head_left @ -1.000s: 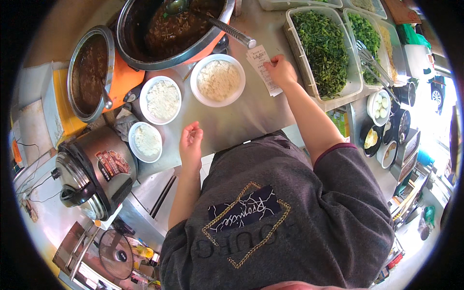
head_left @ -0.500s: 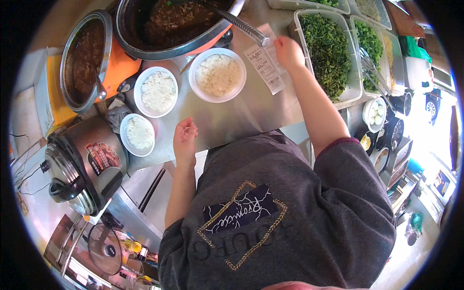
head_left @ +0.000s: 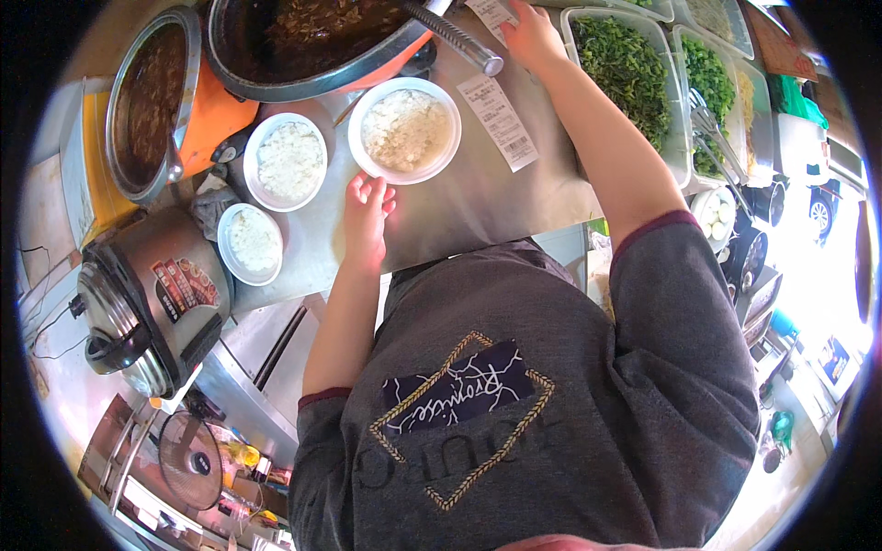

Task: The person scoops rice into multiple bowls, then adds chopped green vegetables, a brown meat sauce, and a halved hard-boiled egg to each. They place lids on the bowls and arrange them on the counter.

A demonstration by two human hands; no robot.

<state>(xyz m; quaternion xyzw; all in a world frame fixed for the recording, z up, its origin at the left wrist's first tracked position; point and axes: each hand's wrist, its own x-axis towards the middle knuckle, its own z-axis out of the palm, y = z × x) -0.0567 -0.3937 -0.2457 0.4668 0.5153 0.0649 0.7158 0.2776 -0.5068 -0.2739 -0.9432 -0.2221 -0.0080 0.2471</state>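
My left hand (head_left: 366, 217) is at the near edge of a white bowl of rice (head_left: 404, 133), its fingers loosely curled and nothing visible in them. Whether the fingertips touch the rim, I cannot tell. Farther off, my right hand (head_left: 535, 41) pinches the edge of a printed paper slip (head_left: 492, 15), partly cut off by the top of the view. A second paper slip (head_left: 497, 121) lies flat on the metal counter (head_left: 450, 216), right of that bowl. Two more white bowls of rice, a middle one (head_left: 286, 162) and a smaller one (head_left: 250, 242), stand to the left.
An orange-sided pot of dark stew (head_left: 312, 46) with a ladle handle (head_left: 455, 39) stands at the back, another stew pot (head_left: 147, 110) beside it. Clear tubs of chopped greens (head_left: 617, 78) line the right, tongs (head_left: 712, 124) resting there. A rice cooker (head_left: 170, 285) stands left.
My right hand has moved away from me, carrying the upper slip off the lower one. My left hand has come forward to the bowl's rim. The view has shifted slightly.
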